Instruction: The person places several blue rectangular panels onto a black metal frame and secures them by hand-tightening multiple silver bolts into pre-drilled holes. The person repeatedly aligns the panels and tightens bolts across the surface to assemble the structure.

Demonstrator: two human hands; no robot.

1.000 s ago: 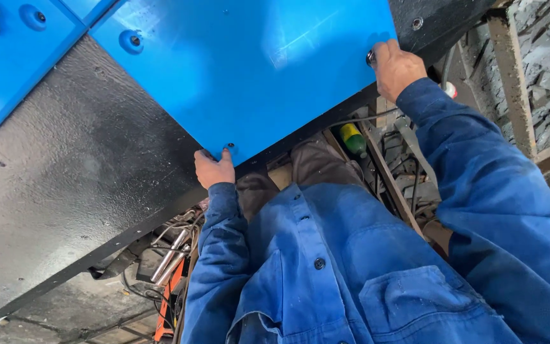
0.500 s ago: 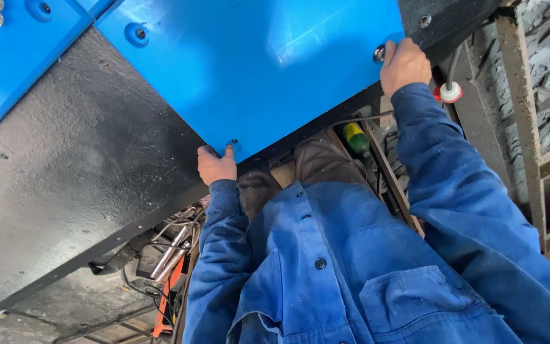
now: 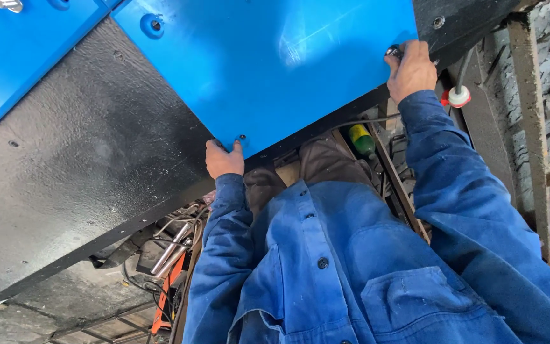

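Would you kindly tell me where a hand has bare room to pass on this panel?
The blue plate is bare between the left hand and the right hand. The black panel left of it is open too. Below the edge, the tools crowd together.

Black textured steel surface; bright blue panel flat against it, bolt holes at corners
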